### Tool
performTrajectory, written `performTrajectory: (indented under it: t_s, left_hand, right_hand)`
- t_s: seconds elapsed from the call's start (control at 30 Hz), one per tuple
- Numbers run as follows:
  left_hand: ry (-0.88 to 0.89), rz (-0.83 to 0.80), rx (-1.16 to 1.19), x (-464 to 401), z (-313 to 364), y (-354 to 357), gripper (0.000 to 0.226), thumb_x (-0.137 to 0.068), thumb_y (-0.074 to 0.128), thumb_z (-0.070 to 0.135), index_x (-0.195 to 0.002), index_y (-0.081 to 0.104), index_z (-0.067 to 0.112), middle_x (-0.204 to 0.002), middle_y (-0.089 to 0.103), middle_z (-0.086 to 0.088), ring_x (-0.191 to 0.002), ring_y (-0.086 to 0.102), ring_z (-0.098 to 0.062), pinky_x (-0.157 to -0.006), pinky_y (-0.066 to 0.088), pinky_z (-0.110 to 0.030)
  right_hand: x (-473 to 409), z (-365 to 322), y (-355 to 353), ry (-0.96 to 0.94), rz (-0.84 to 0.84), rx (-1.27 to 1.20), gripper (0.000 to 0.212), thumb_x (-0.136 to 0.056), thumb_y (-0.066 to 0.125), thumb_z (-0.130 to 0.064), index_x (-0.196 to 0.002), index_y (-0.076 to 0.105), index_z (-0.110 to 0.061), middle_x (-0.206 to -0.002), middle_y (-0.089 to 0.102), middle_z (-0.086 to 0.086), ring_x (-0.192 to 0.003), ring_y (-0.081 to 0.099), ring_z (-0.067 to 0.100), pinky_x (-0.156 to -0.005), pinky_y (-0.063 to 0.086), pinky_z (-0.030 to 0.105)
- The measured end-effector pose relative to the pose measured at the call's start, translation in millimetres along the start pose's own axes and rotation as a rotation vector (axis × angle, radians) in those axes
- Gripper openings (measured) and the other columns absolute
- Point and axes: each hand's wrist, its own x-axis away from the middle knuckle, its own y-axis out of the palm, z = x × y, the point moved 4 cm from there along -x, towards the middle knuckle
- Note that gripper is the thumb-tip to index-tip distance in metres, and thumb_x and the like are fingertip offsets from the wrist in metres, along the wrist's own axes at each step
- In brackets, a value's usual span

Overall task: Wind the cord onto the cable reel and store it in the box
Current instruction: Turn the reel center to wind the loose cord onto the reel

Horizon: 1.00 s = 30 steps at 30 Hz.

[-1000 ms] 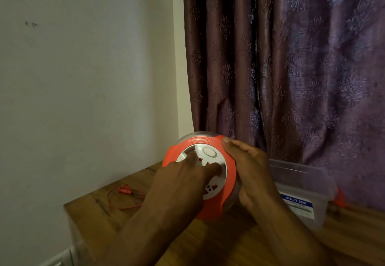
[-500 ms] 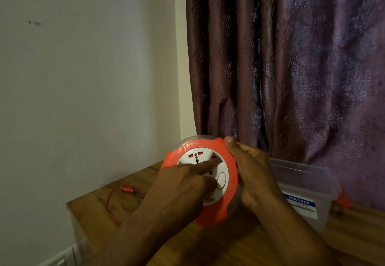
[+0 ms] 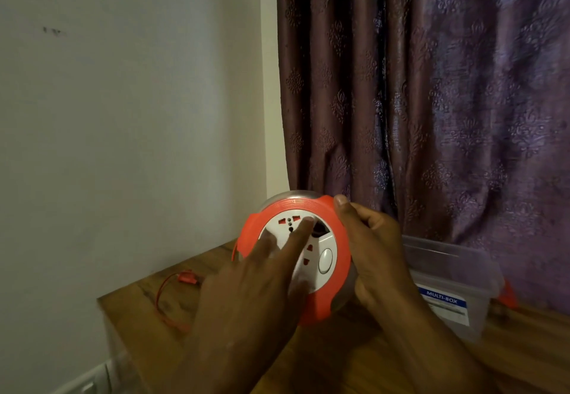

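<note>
**Reel held upright at the surface's corner**

Plain wall (image 3: 123,116) on the left, wooden surface (image 3: 354,362) below it, and the red cord (image 3: 166,298) trails loose there with its plug. Next, the left hand (image 3: 246,295) lies across the reel (image 3: 336,233), fingers straight on the white socket face, blocking its lower part. The right hand (image 3: 376,248) wraps its grip round the reel's orange rim. Further right, the clear box (image 3: 456,285) sits just beside, before a purple curtain (image 3: 431,100).

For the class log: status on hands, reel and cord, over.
Right hand grips cable reel rim. Left hand, fingers straight, presses its white face. Cord partly loose on table. Box right of reel, nothing blocking.
</note>
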Motion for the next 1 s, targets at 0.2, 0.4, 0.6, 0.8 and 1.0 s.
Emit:
performTrajectory:
  t_s: [0.2,0.4,0.6,0.8,1.0]
  left_hand:
    - [0.067,-0.002,-0.123,-9,4,15,0.075,-0.093,0.04,0.045,-0.128,-0.025,0.054,-0.144,0.032,-0.006,-0.109,0.055,-0.026,-0.079,0.051,-0.035]
    - [0.127,-0.048,-0.203,-14,5,17,0.088,-0.079,0.066,0.026,-0.133,0.001,0.05,-0.149,0.024,-0.012,-0.11,0.055,-0.036,-0.078,0.052,-0.042]
    - [0.199,-0.076,-0.212,-21,10,4,0.046,-0.066,0.079,0.024,-0.104,0.058,0.039,-0.134,0.05,-0.005,-0.101,0.06,-0.04,-0.069,0.055,-0.049]
    - [0.267,-0.032,-0.24,-20,15,-1,0.027,-0.067,0.079,0.02,-0.09,0.067,0.028,-0.138,0.049,0.001,-0.104,0.06,-0.04,-0.069,0.055,-0.048]
    - [0.081,0.217,0.035,-5,4,-15,0.034,-0.077,0.061,0.032,-0.111,0.055,0.027,-0.107,0.067,0.003,-0.065,0.066,-0.02,-0.048,0.055,-0.03]
  right_hand:
    - [2,-6,-1,0.025,0.011,0.001,0.027,-0.092,0.063,-0.038,-0.08,0.077,-0.018,-0.081,0.076,0.018,-0.079,0.073,0.04,-0.078,0.06,0.057]
    - [1,-7,-4,0.052,0.013,0.009,0.031,-0.092,0.064,-0.037,-0.072,0.077,-0.017,-0.087,0.074,0.023,-0.074,0.068,0.033,-0.081,0.059,0.058]
    - [0,-4,-1,0.042,-0.043,0.031,0.031,-0.092,0.063,-0.039,-0.071,0.077,-0.023,-0.071,0.075,0.011,-0.061,0.07,0.022,-0.068,0.061,0.045]
    - [-1,-4,-2,0.034,-0.027,0.044,0.029,-0.092,0.062,-0.041,-0.075,0.077,-0.023,-0.076,0.077,0.013,-0.065,0.075,0.028,-0.071,0.063,0.049]
    - [-3,-8,-7,-0.013,0.049,0.035,0.029,-0.091,0.065,-0.039,-0.071,0.076,-0.021,-0.069,0.074,0.006,-0.06,0.068,0.022,-0.064,0.057,0.037]
